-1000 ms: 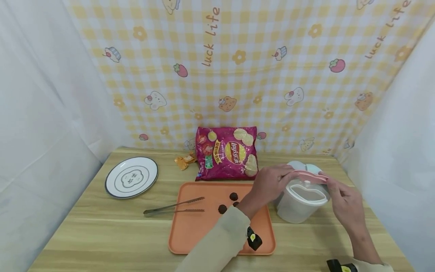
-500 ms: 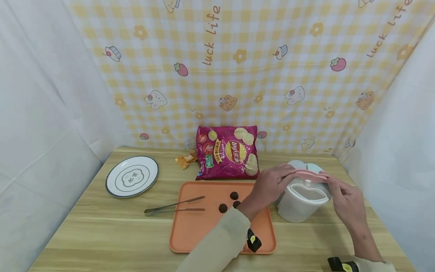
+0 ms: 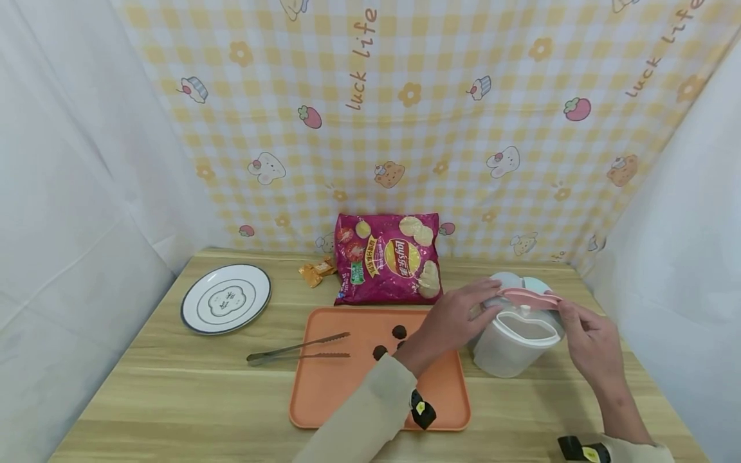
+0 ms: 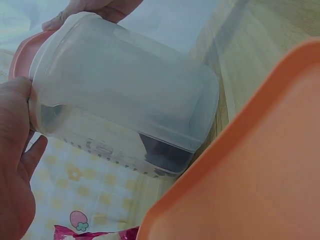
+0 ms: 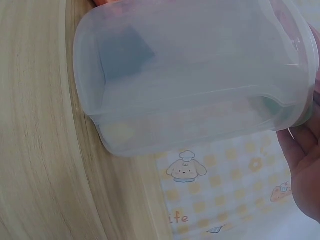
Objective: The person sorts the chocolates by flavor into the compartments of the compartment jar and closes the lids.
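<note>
A clear plastic storage canister (image 3: 502, 352) with divided compartments stands on the table right of the tray. Its pink flip lid (image 3: 529, 299) is tipped up over the uncovered front compartment; grey and mint lids lie behind. My right hand (image 3: 593, 341) pinches the pink lid's right end, thumb in front. My left hand (image 3: 454, 318) is at the left end, fingers stretched out at the rim and the thumb spread away from them. In the left wrist view, a fingertip of it touches the lid's edge. A dark piece (image 4: 167, 152) shows low inside the canister.
An orange tray (image 3: 336, 399) holds several dark round chocolates (image 3: 399, 332), partly behind the left forearm. Metal tongs (image 3: 278, 352) lie across its left edge. Behind are a Lay's chip bag (image 3: 384, 257) and orange-wrapped candies (image 3: 312, 275); a white plate (image 3: 226, 299) is left.
My left hand has loosened from the pink lid's left end, its thumb and fingers parting, and the forearm has shifted slightly left. My right hand keeps its pinch on the lid.
</note>
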`<state>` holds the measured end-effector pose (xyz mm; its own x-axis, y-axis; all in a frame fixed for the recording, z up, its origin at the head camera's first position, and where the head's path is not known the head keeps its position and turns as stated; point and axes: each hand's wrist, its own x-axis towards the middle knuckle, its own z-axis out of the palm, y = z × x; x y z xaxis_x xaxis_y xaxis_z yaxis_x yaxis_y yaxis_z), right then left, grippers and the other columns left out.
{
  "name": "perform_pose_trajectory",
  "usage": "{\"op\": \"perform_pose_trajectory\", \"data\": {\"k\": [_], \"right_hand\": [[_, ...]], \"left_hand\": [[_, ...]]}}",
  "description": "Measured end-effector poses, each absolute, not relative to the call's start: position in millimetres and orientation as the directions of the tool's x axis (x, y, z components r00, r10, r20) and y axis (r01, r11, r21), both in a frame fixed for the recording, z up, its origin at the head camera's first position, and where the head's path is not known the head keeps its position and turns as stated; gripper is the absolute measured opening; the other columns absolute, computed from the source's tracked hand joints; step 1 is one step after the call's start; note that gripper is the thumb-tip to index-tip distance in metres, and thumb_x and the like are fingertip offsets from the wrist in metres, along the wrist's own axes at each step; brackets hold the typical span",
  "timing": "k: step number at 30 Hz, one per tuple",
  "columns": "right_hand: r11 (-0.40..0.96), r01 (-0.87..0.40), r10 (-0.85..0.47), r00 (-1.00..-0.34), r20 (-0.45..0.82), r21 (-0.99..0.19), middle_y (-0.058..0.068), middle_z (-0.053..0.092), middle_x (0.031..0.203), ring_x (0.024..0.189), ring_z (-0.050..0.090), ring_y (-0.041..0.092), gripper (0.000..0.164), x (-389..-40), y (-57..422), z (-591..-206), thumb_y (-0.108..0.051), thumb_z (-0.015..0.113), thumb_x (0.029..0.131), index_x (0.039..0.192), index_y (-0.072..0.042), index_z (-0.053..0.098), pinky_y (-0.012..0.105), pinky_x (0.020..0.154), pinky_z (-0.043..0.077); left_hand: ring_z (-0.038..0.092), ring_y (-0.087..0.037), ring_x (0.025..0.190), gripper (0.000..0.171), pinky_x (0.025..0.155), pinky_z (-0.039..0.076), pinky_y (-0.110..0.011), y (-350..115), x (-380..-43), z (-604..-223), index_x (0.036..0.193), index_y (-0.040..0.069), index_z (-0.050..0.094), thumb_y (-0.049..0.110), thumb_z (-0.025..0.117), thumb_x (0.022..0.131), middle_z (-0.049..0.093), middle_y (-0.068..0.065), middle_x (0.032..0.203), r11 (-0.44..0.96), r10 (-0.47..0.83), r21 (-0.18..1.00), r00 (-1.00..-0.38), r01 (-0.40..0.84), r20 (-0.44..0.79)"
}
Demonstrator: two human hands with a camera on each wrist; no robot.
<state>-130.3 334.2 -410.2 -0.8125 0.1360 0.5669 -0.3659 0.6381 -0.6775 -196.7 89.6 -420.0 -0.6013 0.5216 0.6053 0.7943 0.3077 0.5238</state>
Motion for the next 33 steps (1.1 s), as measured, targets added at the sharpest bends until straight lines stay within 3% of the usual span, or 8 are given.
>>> {"op": "perform_pose_trajectory", "data": {"k": [8,11,14,19,22,29,33], "right_hand": [[0.646,-0.354,0.142,-0.814,0.562,-0.676,-0.035,0.061,0.111,0.107,0.055,-0.018,0.029,-131,335,-410,-0.009,0.056,0.107,0.115,0.015,0.07,0.005,0.086,0.042],[0.648,-0.357,0.142,-0.812,0.566,-0.673,-0.036,0.061,0.11,0.106,0.055,-0.018,0.029,-131,334,-409,-0.009,0.056,0.107,0.114,0.015,0.07,0.005,0.086,0.042],[0.64,-0.37,0.136,-0.809,0.572,-0.674,-0.035,0.062,0.11,0.107,0.056,-0.017,0.028,-132,334,-408,-0.007,0.056,0.107,0.112,0.016,0.07,0.005,0.087,0.042],[0.64,-0.372,0.123,-0.814,0.567,-0.672,-0.034,0.062,0.111,0.106,0.056,-0.017,0.028,-132,335,-409,-0.007,0.055,0.107,0.113,0.015,0.071,0.005,0.086,0.042],[0.647,-0.362,0.121,-0.82,0.56,-0.671,-0.034,0.062,0.111,0.106,0.055,-0.017,0.029,-132,335,-409,-0.009,0.055,0.108,0.114,0.014,0.071,0.005,0.086,0.042],[0.654,-0.345,0.131,-0.825,0.55,-0.673,-0.034,0.061,0.112,0.107,0.055,-0.017,0.029,-130,336,-410,-0.01,0.055,0.108,0.116,0.012,0.071,0.005,0.087,0.042],[0.65,-0.338,0.138,-0.828,0.544,-0.68,-0.032,0.062,0.113,0.108,0.055,-0.016,0.028,-129,336,-411,-0.01,0.056,0.107,0.118,0.01,0.071,0.005,0.087,0.042]], "left_hand": [[0.048,-0.005,0.136,0.038,0.104,0.039,-0.018,64,-192,-421,0.141,0.01,0.063,0.022,0.061,0.106,0.058,-0.003,0.147,0.331,0.509,0.501,-0.598,0.8,0.619],[0.058,-0.008,0.127,0.032,0.1,0.043,-0.018,48,-190,-417,0.135,0.01,0.069,0.018,0.064,0.104,0.065,-0.003,0.138,0.393,0.526,0.413,-0.569,0.821,0.631],[0.069,-0.009,0.106,0.025,0.088,0.05,-0.015,27,-187,-412,0.125,0.013,0.075,0.019,0.067,0.101,0.073,0.0,0.12,0.465,0.56,0.285,-0.528,0.838,0.639],[0.071,-0.012,0.086,0.018,0.07,0.055,-0.021,-10,-181,-407,0.113,0.014,0.08,0.018,0.074,0.096,0.076,0.001,0.101,0.491,0.574,0.195,-0.483,0.849,0.661],[0.071,-0.012,0.089,0.017,0.073,0.057,-0.024,-32,-177,-407,0.112,0.013,0.08,0.019,0.075,0.096,0.075,0.001,0.1,0.513,0.575,0.166,-0.48,0.842,0.662],[0.07,-0.018,0.097,0.026,0.082,0.058,-0.033,-82,-163,-417,0.115,0.011,0.078,0.019,0.08,0.091,0.074,-0.003,0.106,0.597,0.576,0.133,-0.538,0.791,0.615],[0.068,-0.022,0.106,0.034,0.088,0.057,-0.04,-111,-155,-426,0.121,0.011,0.075,0.022,0.081,0.09,0.072,-0.005,0.116,0.67,0.573,0.127,-0.619,0.731,0.537]]}}
